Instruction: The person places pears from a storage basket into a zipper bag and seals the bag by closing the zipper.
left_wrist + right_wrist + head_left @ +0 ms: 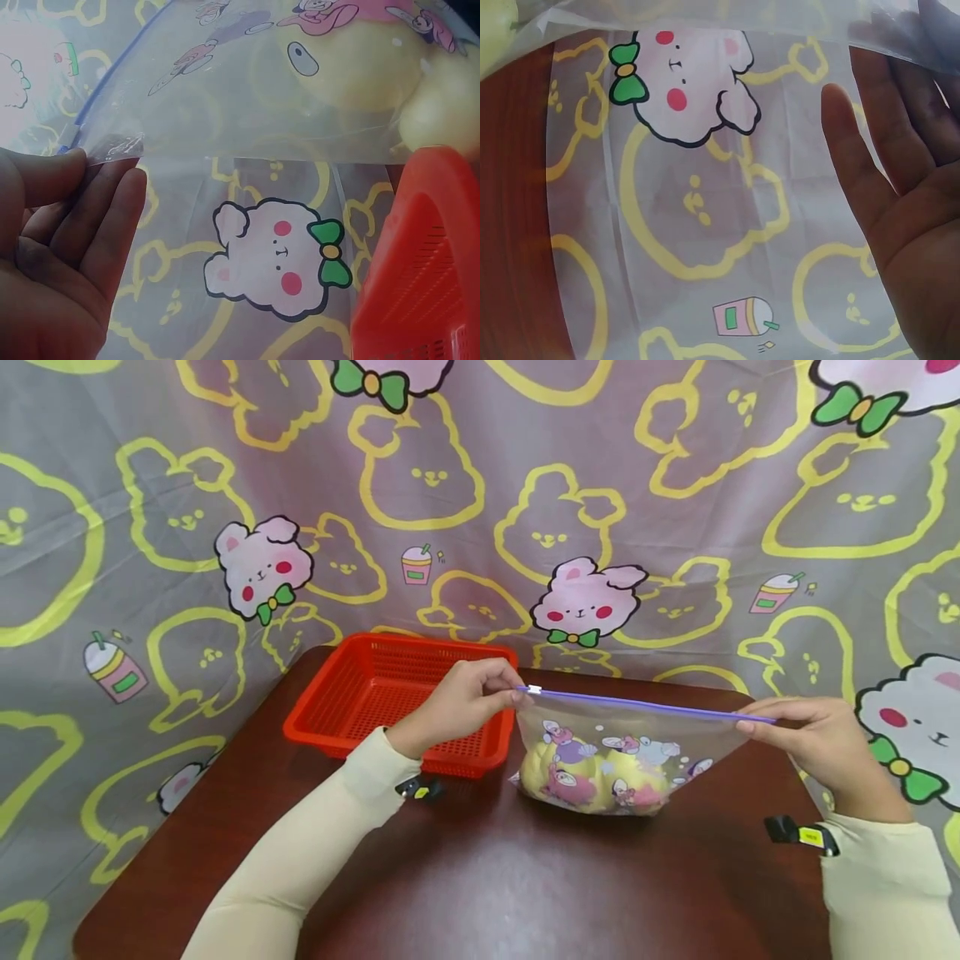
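Note:
A clear slider zip bag (693, 747) with pink and purple cartoon prints stands stretched between both hands. Several pale yellow, rounded things (360, 75) fill its lower part. My left hand (472, 697) pinches the left end of the purple zip strip (645, 702), right beside the white slider (534, 690). At the strip's opposite end, my right hand (825, 747) grips between thumb and fingers. The bag's top edge is held taut and slopes slightly down to the right. In the right wrist view, the bag's side covers part of the right fingers.
A red plastic basket (300, 718) with slotted walls sits on the dark brown table (480, 893), behind and left of the bag. A grey curtain (457, 460) with cartoon animals hangs along the table's back and sides.

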Demonstrator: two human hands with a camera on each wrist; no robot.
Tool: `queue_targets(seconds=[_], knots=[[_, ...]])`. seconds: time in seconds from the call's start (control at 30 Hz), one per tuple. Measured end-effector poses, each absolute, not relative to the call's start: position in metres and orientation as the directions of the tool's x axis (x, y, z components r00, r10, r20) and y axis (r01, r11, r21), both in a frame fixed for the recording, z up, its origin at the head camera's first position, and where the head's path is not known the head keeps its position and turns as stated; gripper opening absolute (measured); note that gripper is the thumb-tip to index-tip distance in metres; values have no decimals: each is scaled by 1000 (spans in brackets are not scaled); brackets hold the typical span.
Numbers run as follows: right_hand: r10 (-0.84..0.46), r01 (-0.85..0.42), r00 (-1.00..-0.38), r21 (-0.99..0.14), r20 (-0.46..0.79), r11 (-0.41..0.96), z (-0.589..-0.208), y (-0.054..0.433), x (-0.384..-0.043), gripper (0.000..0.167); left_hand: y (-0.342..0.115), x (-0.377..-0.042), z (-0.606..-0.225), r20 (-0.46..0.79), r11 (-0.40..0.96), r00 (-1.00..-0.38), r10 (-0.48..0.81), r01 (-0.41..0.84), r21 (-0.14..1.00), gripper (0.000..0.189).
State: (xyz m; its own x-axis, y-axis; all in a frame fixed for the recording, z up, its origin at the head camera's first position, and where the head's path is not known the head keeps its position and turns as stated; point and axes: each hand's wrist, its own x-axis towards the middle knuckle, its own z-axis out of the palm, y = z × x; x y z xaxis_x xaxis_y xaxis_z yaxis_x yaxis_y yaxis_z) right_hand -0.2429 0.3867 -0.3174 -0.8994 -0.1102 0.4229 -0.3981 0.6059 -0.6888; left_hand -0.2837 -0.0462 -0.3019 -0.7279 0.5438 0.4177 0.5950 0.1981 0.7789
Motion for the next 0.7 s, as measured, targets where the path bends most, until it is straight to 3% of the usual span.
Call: queue_targets(seconds=[0.23,0.47,0.7], knots=[[-145,-400,-899,-638,414,658,-308,383,-234,14,-52,-274,-298,449,218,-711,541,634,742,9],[-295,-546,-826,-551,481,631,-298,380,-215,26,-61,-254,-297,466,219,-659,591,686,694,9],[-379,-602,-782,-444,494,664,-284,380,-191,38,-66,-232,-289,488,178,-604,630,724,666,6]])
